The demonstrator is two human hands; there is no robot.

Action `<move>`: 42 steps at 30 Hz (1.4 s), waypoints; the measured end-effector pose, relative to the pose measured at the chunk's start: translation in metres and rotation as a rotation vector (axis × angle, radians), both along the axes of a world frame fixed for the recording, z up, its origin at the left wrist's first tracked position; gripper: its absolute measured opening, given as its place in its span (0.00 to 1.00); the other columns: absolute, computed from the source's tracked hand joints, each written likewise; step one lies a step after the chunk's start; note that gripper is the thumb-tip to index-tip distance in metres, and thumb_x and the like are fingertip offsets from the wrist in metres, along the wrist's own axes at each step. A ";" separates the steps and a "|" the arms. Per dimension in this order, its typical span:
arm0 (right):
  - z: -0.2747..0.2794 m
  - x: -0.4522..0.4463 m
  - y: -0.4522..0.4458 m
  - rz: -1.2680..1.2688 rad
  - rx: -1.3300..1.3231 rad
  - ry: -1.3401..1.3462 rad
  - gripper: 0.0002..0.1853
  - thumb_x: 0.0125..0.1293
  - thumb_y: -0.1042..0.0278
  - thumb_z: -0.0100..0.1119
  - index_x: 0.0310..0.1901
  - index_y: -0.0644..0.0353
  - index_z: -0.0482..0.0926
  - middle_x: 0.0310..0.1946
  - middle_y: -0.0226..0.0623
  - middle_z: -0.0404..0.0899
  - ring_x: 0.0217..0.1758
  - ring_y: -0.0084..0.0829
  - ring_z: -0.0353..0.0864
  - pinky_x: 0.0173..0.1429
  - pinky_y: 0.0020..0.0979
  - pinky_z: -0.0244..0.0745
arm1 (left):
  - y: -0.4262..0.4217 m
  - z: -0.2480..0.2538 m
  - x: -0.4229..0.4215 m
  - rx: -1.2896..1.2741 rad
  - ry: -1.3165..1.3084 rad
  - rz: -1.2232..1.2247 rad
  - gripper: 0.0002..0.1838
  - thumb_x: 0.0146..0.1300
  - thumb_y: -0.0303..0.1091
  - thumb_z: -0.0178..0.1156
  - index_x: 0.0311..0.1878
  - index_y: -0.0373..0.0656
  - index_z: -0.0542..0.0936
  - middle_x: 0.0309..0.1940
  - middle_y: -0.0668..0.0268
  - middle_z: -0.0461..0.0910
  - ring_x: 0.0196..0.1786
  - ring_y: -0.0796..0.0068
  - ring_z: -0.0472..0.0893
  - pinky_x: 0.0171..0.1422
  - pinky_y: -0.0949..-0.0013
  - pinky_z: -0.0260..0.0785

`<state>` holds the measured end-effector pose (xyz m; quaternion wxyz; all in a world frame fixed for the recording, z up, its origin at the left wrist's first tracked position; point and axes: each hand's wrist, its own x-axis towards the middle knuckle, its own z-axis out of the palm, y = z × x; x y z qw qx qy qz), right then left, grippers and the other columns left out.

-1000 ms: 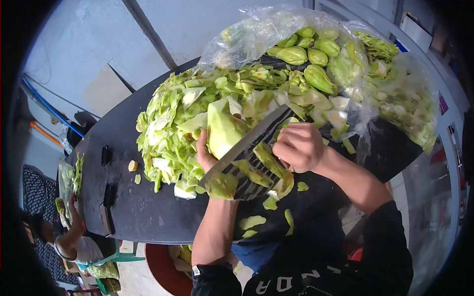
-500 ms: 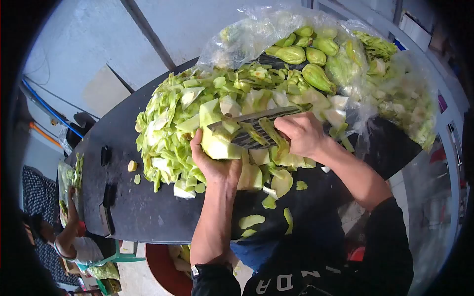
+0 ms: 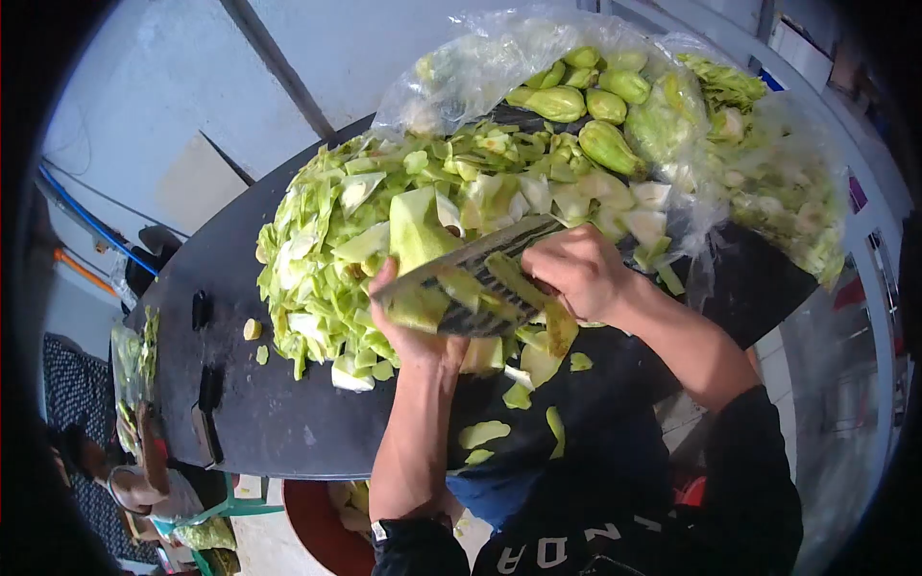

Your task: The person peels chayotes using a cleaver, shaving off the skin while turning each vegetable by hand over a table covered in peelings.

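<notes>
My left hand point(image 3: 423, 336) is wrapped round a pale green peeled fruit, which looks like a green papaya point(image 3: 415, 226), from below. My right hand point(image 3: 581, 274) grips a broad knife point(image 3: 490, 254) whose handle is hidden in the fist. Its wide blade slants down to the left across the near side of the papaya and hides part of it and of my left fingers. Strips of green peel cling to the blade and hang beside my right hand. Behind both hands rises a large heap of peel and pale cut pieces point(image 3: 317, 230) on the dark table point(image 3: 250, 413).
A clear plastic bag point(image 3: 432, 91) lies open at the back around several whole green fruits point(image 3: 607, 149). More peelings fill plastic at the right point(image 3: 783, 182). Loose peel point(image 3: 483, 434) lies near the front edge. A red tub point(image 3: 322, 528) stands below. Another person point(image 3: 158, 485) sits at far left.
The knife blade has swung down and left over the papaya, now covering its lower part. My right hand has shifted slightly left. The whole view has moved a little.
</notes>
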<state>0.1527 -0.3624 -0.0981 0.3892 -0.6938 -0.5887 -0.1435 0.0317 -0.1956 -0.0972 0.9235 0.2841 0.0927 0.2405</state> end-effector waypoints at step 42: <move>0.002 0.023 0.002 -0.403 -0.216 0.056 0.05 0.58 0.69 0.58 0.34 0.60 0.76 0.26 0.47 0.81 0.31 0.52 0.83 0.35 0.49 0.77 | -0.002 -0.001 -0.002 0.035 -0.061 -0.099 0.29 0.61 0.53 0.55 0.59 0.42 0.74 0.49 0.58 0.80 0.49 0.57 0.80 0.48 0.53 0.77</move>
